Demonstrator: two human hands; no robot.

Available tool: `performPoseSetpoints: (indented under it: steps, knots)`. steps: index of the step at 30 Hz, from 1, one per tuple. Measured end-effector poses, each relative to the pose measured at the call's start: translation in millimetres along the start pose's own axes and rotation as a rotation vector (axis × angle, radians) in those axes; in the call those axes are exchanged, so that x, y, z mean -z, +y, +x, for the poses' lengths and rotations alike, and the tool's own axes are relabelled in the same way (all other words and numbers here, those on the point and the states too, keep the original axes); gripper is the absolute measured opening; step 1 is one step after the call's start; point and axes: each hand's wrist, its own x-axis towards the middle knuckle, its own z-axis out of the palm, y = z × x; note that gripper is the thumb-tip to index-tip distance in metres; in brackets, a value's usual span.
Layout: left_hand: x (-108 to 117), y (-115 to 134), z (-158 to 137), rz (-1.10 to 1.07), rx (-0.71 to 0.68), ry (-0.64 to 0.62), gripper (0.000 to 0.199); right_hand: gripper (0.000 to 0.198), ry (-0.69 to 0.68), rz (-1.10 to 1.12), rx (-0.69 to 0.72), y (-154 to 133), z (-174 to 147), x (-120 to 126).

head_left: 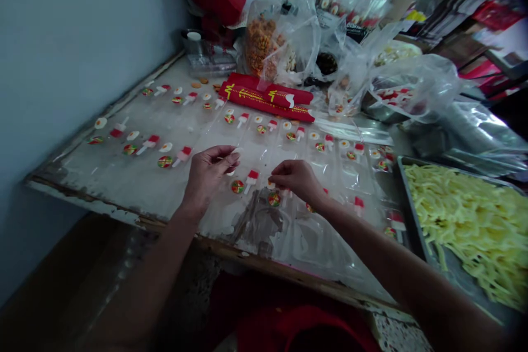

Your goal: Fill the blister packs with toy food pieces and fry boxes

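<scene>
My left hand (214, 168) is closed in a pinch over the middle of the table, with white fried-egg-shaped pieces (237, 151) showing at its fingertips. To its right, my right hand (295, 176) pinches one small fried-egg-shaped piece (271, 182) low over a transparent plastic tray (305, 236). Near the hands lie a round red, green and yellow piece (237, 186) and a red-and-white popsicle-shaped piece (251, 178). Another round piece (274, 198) sits just below my right fingertips. Similar sets are spread in rows across the table, some partly hidden by my right forearm.
A metal tray (416, 220) of pale yellow strips stands at the right. Behind the rows lie red printed wrappers (268, 99) and a plastic bag of orange-brown snack (262, 47). A bowl lined with plastic (383, 107) holds red-and-white pieces. The wooden table edge (247, 256) runs in front.
</scene>
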Motion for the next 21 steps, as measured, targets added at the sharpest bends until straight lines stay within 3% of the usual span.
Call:
performPoseSetpoints:
  steps: [3, 6, 11, 14, 16, 18, 21]
  knots:
    - [-2.8, -2.7, -4.2, 0.064, -0.015, -0.059, 0.033, 0.016, 0.085, -0.242, 0.075, -1.9, 3.8, -10.0]
    - [-11.6, -8.6, -10.2, 0.085, -0.001, -0.138, 0.035, 0.026, 0.138, -0.346, 0.129, -11.0, 1.8, -1.3]
    - [-30.7, -8.6, -19.9, 0.039, 0.041, -0.251, 0.039, 0.032, 0.005, -0.016, 0.237, -21.0, -10.5, 18.2]
    - [-51.0, -6.1, -27.3, -0.017, 0.062, -0.301, 0.041, 0.035, -0.066, 0.229, 0.196, -20.6, -11.5, 19.9]
    - [-68.3, -6.8, -32.0, -0.085, 0.091, -0.323, 0.044, 0.033, -0.03, 0.301, 0.162, -18.7, -12.6, 25.1]
    - [-83.1, -8.7, -33.8, -0.143, 0.121, -0.362, 0.048, 0.032, 0.078, 0.221, 0.192, -14.8, -19.1, 38.2]
    - [-88.0, -9.6, -26.7, -0.092, 0.092, -0.374, 0.047, 0.023, 0.229, -0.197, 0.369, -2.2, -40.0, 68.3]
